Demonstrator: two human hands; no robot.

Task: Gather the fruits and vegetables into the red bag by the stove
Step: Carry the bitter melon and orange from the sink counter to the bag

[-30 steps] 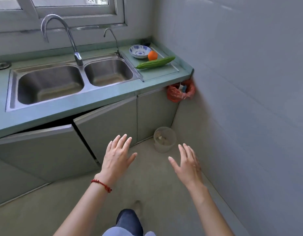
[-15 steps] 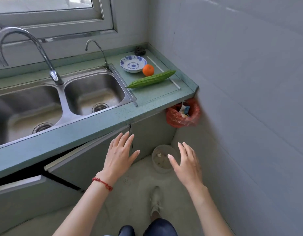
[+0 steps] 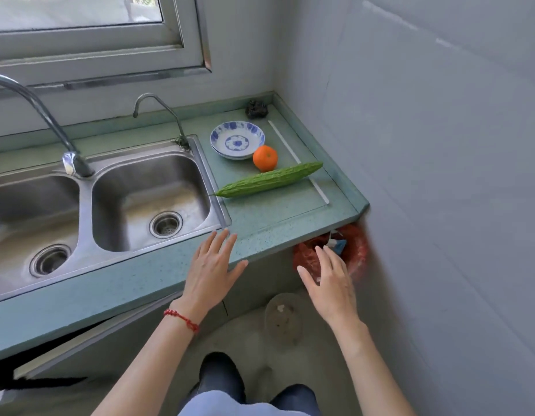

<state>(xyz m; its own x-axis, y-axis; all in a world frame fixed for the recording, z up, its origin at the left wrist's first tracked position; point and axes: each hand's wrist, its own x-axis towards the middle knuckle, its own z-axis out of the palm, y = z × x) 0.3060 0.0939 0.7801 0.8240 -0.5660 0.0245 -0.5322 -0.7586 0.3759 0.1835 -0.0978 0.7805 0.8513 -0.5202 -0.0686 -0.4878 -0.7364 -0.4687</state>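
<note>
Both grips released: left hand (image 3: 210, 270), right hand (image 3: 330, 282) empty, fingers spread; no legible writing.

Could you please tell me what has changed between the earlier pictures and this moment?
The person has stepped closer to the counter. Both open hands have come forward: the left hand now reaches over the counter's front edge, and the right hand is in front of the red bag hanging below the corner. Nothing was grasped or released. The orange, bitter gourd and bowl lie as before.
</note>
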